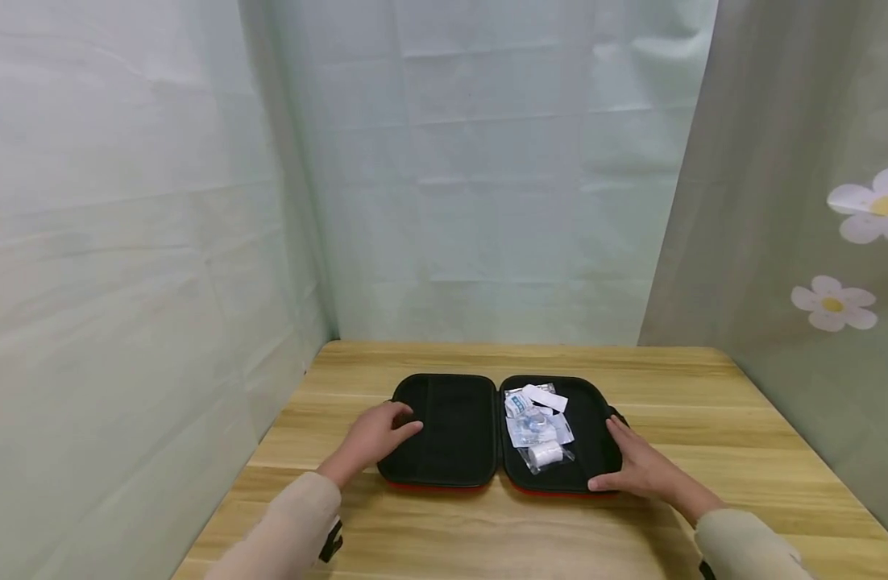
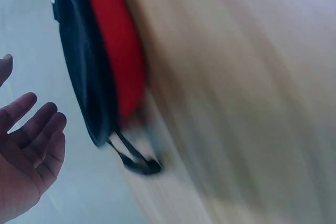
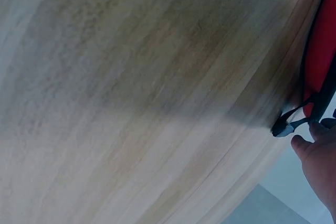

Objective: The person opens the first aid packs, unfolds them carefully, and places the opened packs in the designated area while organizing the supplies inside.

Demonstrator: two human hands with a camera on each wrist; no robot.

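The black case [image 1: 454, 431], red underneath, lies spread open on the worktop [image 1: 487, 532], with white packets [image 1: 516, 436] and a white roll [image 1: 545, 453] in its right half. Your left grip [image 1: 377, 435] is released, fingers loosely bent by the left edge. Your right grip [image 1: 638, 465], fingers spread and unclenched, touches the right edge.

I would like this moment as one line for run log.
case: open on table; packets: in its right half; left hand: at left edge; right hand: touching right edge
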